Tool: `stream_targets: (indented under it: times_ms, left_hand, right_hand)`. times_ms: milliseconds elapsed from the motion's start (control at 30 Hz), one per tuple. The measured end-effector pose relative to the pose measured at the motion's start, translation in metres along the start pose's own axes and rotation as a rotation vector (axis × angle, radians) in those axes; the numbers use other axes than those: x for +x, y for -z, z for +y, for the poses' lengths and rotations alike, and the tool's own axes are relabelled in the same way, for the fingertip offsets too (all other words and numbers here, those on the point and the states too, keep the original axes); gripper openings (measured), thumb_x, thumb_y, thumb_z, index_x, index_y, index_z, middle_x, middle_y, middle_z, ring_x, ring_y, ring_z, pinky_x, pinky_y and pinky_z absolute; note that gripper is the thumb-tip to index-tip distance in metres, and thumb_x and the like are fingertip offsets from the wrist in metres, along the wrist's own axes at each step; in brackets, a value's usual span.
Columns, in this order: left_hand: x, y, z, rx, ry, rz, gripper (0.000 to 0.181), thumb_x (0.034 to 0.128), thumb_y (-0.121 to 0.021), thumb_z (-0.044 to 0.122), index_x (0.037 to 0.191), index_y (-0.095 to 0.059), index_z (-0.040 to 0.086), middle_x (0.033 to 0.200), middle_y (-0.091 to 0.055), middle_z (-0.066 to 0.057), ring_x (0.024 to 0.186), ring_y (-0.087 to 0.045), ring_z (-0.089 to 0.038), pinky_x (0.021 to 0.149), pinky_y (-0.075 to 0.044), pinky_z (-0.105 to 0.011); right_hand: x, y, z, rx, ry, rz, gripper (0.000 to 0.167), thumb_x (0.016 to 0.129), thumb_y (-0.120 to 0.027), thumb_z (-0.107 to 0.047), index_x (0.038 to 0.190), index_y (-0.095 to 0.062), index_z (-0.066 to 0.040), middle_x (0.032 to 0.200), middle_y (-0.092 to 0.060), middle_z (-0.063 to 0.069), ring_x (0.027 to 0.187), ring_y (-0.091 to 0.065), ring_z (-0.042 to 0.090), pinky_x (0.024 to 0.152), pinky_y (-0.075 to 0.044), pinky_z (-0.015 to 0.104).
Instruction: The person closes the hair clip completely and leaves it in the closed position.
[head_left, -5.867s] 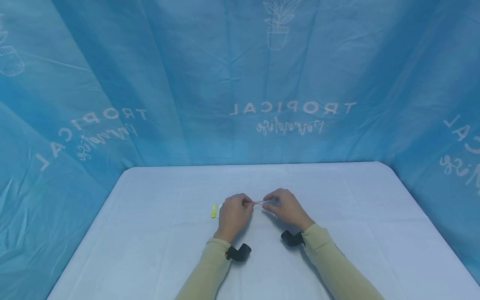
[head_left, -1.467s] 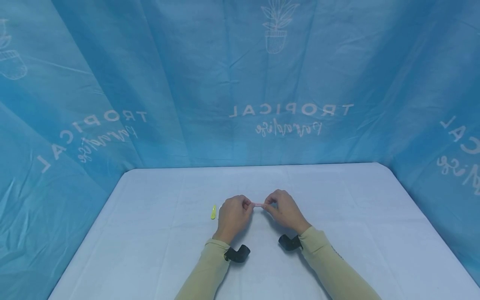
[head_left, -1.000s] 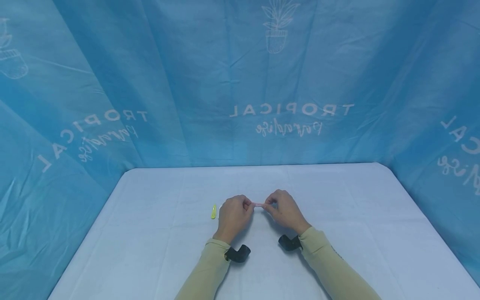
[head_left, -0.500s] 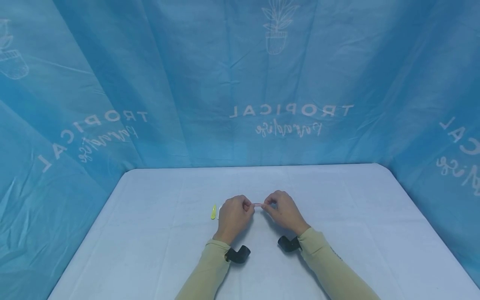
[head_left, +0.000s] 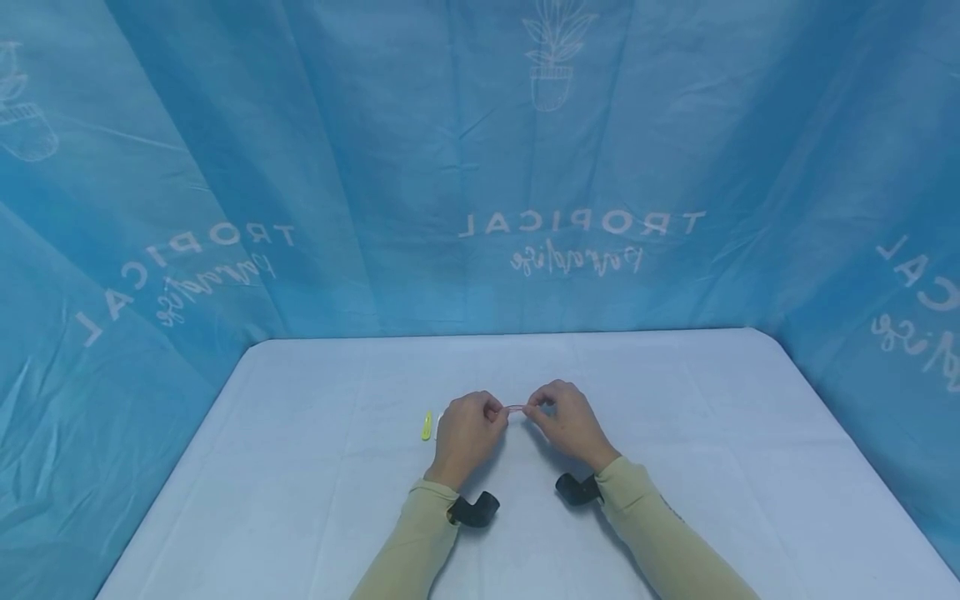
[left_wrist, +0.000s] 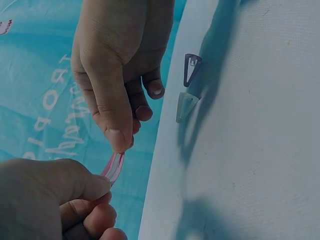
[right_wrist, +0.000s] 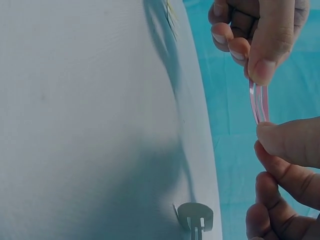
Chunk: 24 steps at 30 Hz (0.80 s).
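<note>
A pink snap hair clip is held above the table between both hands. My left hand pinches one end with thumb and finger; my right hand pinches the other. In the left wrist view, the pink clip has a lengthwise slit, with the left hand below and the right hand above. The right wrist view shows the clip slightly bowed between the left hand and right hand. Fingertips cover both its ends.
A yellow clip lies left of my left hand, beside a partly hidden white item. A dark clip and pale green clip lie on the white table. Blue curtains hang around it.
Compared with the oldest frame, the right thumb and finger are closer together and the clip's strips look less spread. Over the last second, both hands have barely moved.
</note>
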<state>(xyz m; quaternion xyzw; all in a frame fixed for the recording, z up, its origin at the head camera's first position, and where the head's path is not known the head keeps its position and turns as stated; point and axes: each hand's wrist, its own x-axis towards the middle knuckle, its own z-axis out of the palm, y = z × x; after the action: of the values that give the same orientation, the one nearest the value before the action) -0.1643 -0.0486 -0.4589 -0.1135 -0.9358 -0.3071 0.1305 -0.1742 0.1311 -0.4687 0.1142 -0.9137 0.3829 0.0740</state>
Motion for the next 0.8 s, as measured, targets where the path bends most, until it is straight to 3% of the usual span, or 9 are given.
stream_targets:
  times_ms: [267,500,800]
  left_hand:
    - [0.0001,0.0012,-0.0012,-0.009,-0.012,0.002,0.01,0.088,-0.077,0.02,0.083,-0.073,0.011,0.068,-0.059,0.009,0.06,-0.051,-0.005,0.058,-0.044,-0.023]
    - [-0.0003,0.0022,-0.0032,-0.008,0.011,-0.046,0.012,0.0901,-0.075,0.022,0.085,-0.074,0.011,0.067,-0.057,0.009,0.061,-0.05,-0.006,0.057,-0.043,-0.023]
    - [0.0014,0.0031,-0.0066,-0.009,-0.008,-0.069,0.013,0.0913,-0.075,0.022,0.086,-0.074,0.01,0.068,-0.057,0.008,0.062,-0.05,-0.007,0.059,-0.044,-0.024]
  right_hand:
    - [0.0001,-0.0011,-0.0002,0.019,0.0,0.016,0.008,0.091,-0.075,-0.017,0.09,-0.072,-0.01,0.097,-0.067,0.005,0.098,-0.06,0.026,0.09,-0.047,0.048]
    - [-0.0004,-0.0019,-0.0032,0.039,0.006,0.032,0.007,0.092,-0.074,-0.016,0.091,-0.072,-0.009,0.097,-0.067,0.005,0.098,-0.06,0.027,0.089,-0.048,0.048]
    - [0.0026,-0.0038,-0.0069,0.07,0.015,0.061,0.006,0.093,-0.073,-0.016,0.093,-0.071,-0.011,0.094,-0.067,0.003,0.093,-0.059,0.024,0.085,-0.048,0.045]
